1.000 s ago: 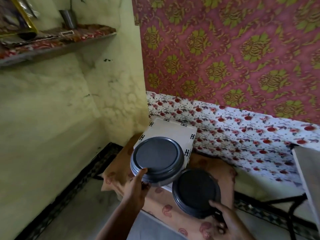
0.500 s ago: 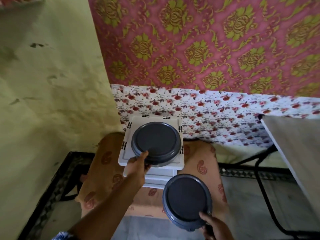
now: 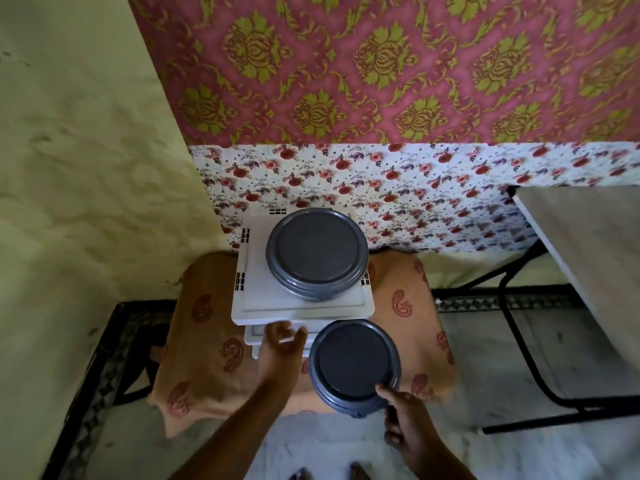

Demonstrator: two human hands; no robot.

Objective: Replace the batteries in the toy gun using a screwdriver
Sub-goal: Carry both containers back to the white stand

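Nearest the camera, the right hand (image 3: 410, 424) grips a round grey tub (image 3: 355, 365) by its near rim, thumb on the lid's edge and the other fingers (image 3: 391, 419) curled under the side. The tub is dark grey with a flat, matte lid inside a raised ring, and it hangs in front of the white drawers (image 3: 263, 299), not resting on them.

To its left, the left hand (image 3: 282, 344) reaches forward with loose, spread fingers (image 3: 277, 332) at the front edge of the drawers, holding nothing; whether they touch the edge cannot be told.

Beyond, a second tub (image 3: 317, 254) of the same make stands upright on the drawers' flat top, towards the back right. The drawers stand on a stool covered with an orange cloth (image 3: 405, 306) printed with red paisley.

At the right, a pale worktop (image 3: 588, 251) on black legs stands apart from the stool. Behind everything hang a floral cloth (image 3: 415, 192) and, above it, a pink-and-green patterned one (image 3: 381, 64).

No toy gun, batteries or screwdriver can be seen in this view.
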